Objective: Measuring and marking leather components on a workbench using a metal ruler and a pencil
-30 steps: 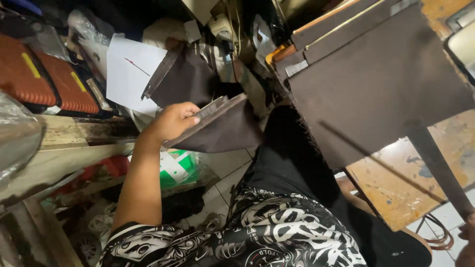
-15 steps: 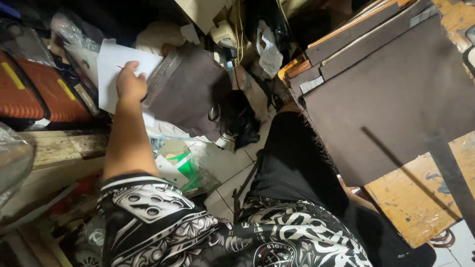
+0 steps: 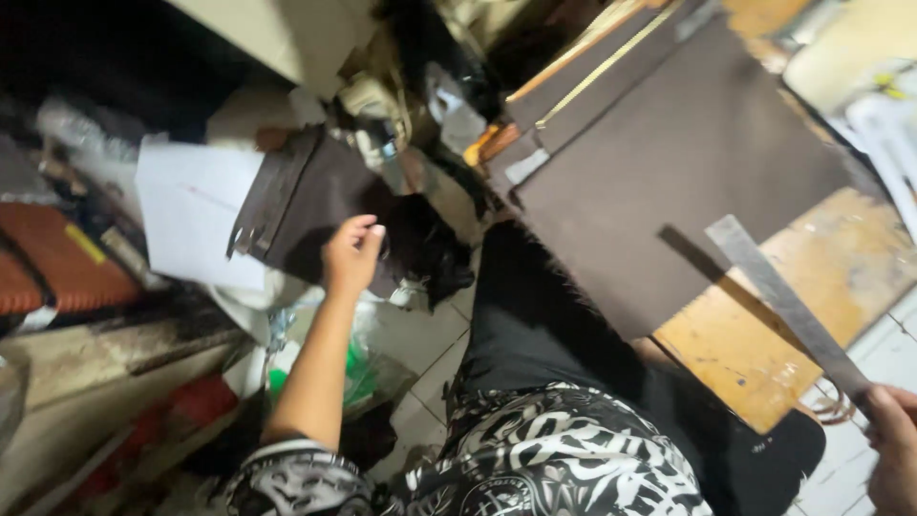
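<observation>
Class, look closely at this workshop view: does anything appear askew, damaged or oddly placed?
Yes. The dark brown leather piece near the left hand has a jagged, notched lower-left edge. The large dark brown sheet overhangs the paint-stained wooden board. The long metal ruler, held by the right hand, lies diagonally across it.

I count two of my hands, the left hand (image 3: 351,256) and the right hand (image 3: 893,441). One metal ruler (image 3: 788,306), one white paper sheet (image 3: 196,212). Two dark brown leather pieces: a small one (image 3: 306,196) and a large sheet (image 3: 669,162).
</observation>
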